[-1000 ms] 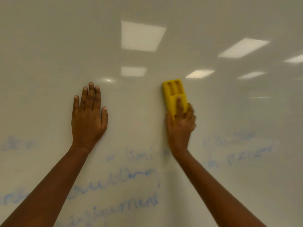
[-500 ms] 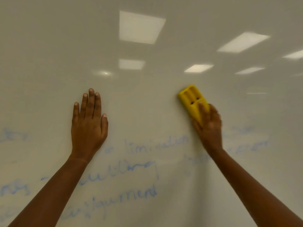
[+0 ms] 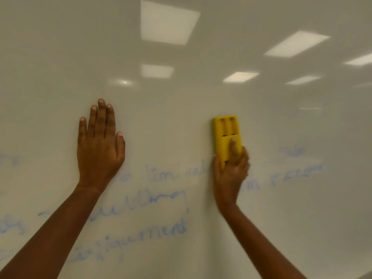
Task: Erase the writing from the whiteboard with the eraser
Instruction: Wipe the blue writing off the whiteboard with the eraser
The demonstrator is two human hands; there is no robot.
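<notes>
The whiteboard (image 3: 181, 101) fills the whole view. A yellow eraser (image 3: 226, 133) stands upright against it, right of centre, and my right hand (image 3: 230, 172) grips its lower half with the forefinger laid along its back. My left hand (image 3: 99, 146) lies flat on the board to the left, fingers together and pointing up, holding nothing. Faint blue writing (image 3: 145, 214) runs in several lines across the lower part of the board, between and under my arms. More smeared blue words (image 3: 296, 174) lie to the right of the eraser hand.
The upper half of the board carries no writing and mirrors rectangular ceiling lights (image 3: 168, 23). Faded blue marks (image 3: 12, 224) sit at the far left edge. Both forearms reach up from the bottom corners.
My right hand has swept the eraser back to the left and turned it upright again, after a swing to the right. The writing just under it looks fainter. My left hand stays put.
</notes>
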